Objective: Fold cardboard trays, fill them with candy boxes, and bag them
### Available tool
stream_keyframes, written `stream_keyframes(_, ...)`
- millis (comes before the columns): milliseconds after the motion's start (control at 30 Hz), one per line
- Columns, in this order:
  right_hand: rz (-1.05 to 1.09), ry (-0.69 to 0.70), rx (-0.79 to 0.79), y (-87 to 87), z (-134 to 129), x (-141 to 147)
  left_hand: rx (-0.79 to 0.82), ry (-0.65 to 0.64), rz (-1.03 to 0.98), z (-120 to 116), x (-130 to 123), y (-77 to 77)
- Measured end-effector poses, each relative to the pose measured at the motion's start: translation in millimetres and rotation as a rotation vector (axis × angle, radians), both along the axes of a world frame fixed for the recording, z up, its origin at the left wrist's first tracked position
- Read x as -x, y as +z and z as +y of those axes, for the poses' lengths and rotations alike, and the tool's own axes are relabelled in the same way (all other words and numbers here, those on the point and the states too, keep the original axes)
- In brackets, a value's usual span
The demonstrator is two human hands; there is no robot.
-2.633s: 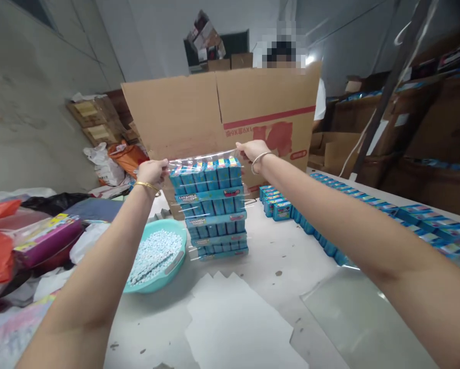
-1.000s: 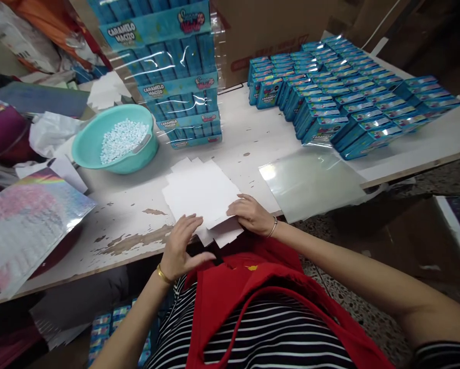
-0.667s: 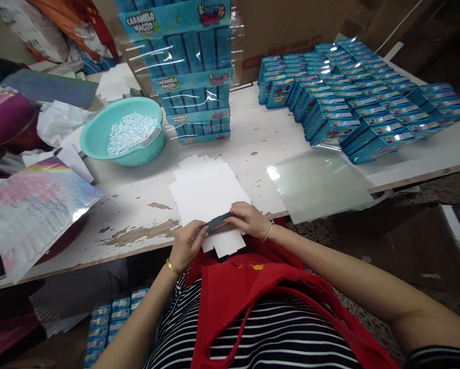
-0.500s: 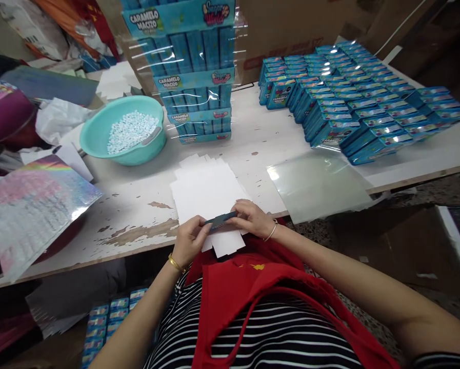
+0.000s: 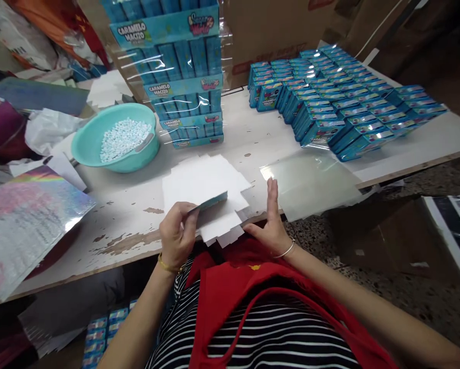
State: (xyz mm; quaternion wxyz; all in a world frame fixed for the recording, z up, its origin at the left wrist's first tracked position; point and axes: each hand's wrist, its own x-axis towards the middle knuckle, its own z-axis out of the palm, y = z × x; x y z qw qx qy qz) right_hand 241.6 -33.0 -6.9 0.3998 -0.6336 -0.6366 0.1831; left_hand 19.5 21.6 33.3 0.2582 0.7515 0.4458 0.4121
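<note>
One teal basin (image 5: 95, 148) sits on the table (image 5: 253, 138). One wrapped tower of blue boxes (image 5: 183, 77) stands. Two hands show.

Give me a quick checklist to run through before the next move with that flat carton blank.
1. Left hand grips the flat carton blank by its near end: ok.
2. Right hand is open, fingers straight, apart from the blank: ok.
3. Stack of white blanks lies within reach under the hands: ok.
4. Teal basin holds white candies: ok.
5. Clear plastic sheet lies flat, but overhangs the table edge: not ok.
6. Which face of the held blank is up: cannot tell.
</note>
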Motion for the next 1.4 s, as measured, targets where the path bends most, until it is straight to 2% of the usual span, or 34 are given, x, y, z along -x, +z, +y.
stream_keyframes(67, 0.028, -0.053, 0.026, -5.1, -1.7, 10.1, 0.054, -0.049, 0.057, -2.0, -6.2, -3.7)
stream_keyframes(167, 0.023, -0.134, 0.094, -26.1, -0.5, 18.3, 0.143, -0.076, 0.053, -3.6, -13.7, -11.7)
stream_keyframes(300, -0.081, -0.152, 0.144, -51.7, -2.1, 16.3, 0.283, 0.033, -0.344, 4.0, -16.9, -9.3)
stream_keyframes(367, -0.167, -0.153, 0.145, -50.2, -3.9, 13.0, 0.328, 0.092, -0.515, 12.2, -13.5, -0.9)
stream_keyframes(433, -0.198, -0.184, 0.096, -39.0, -3.8, 8.1, 0.323, 0.064, -0.524, 19.9, -6.4, 8.5)
stream_keyframes(533, -0.220, -0.181, -0.043, -18.9, 1.3, -2.6, 0.338, -0.124, -0.331, 23.9, 7.5, 12.8)
stream_keyframes(600, -0.281, -0.030, -0.111, -14.3, 6.0, -10.0, 0.388, -0.245, -0.182, 20.0, 16.4, 4.7)
stream_keyframes(700, -0.300, 0.314, -0.131, -27.1, 9.6, -16.7, 0.449, -0.277, -0.088, 6.9, 28.2, -17.8)
stream_keyframes(767, -0.242, 0.444, -0.093, -43.2, 8.7, -17.5, 0.414, -0.298, 0.023, -4.5, 36.5, -31.7)
stream_keyframes(867, -0.132, 0.459, -0.029, -62.3, 4.9, -16.0, 0.233, -0.412, 0.370, -21.9, 50.6, -45.2)
stream_keyframes(933, -0.056, 0.435, 0.001, -66.3, 3.1, -14.5, 0.113, -0.438, 0.537, -31.5, 59.3, -52.0)
stream_keyframes(1000, 0.032, 0.409, 0.024, -64.2, 2.5, -12.7, 0.044, -0.398, 0.544, -38.3, 65.0, -59.6)
stream_keyframes(1067, 0.121, 0.368, 0.042, -59.8, 2.6, -10.9, 0.022, -0.329, 0.442, -42.3, 66.7, -67.5)
stream_keyframes(1200, 0.183, 0.335, 0.088, -56.1, 3.3, -9.3, 0.135, -0.171, 0.208, -46.9, 61.1, -77.8)
stream_keyframes(1300, 0.096, 0.370, 0.100, -56.6, 1.6, -8.2, 0.217, -0.072, 0.131, -47.8, 53.4, -75.6)
stream_keyframes(1400, -0.109, 0.318, 0.032, -49.4, -4.4, -4.4, 0.206, -0.051, 0.205, -42.2, 43.0, -61.8)
